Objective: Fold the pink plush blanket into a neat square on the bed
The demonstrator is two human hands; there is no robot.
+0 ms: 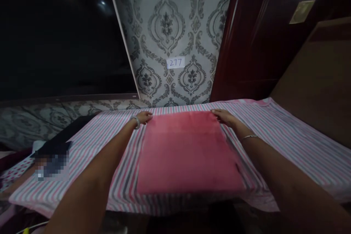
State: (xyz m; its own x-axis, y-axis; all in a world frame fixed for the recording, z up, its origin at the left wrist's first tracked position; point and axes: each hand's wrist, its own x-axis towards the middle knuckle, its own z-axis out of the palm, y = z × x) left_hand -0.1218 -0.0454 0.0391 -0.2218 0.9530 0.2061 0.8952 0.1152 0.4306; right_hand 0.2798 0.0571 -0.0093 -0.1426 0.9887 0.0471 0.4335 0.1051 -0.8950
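Observation:
A pink cloth (pixel 186 157) lies flat in a rough rectangle on the striped sheet (pixel 90 153), its near edge close to the sheet's front edge. At its far left corner, my left hand (pixel 143 117) has its fingers closed on the edge. My right hand (pixel 222 116) pinches the far right corner in the same way. A small dark mark (pixel 238 168) shows near the cloth's right side. Both arms reach forward, one along each side of the cloth.
Behind the table stands a patterned wall with a paper label (pixel 176 62) reading 277. A large dark screen (pixel 60 36) is at left. A dark red door panel (pixel 255 36) and a brown board (pixel 320 80) stand at right. Dotted fabric (pixel 18 170) lies at lower left.

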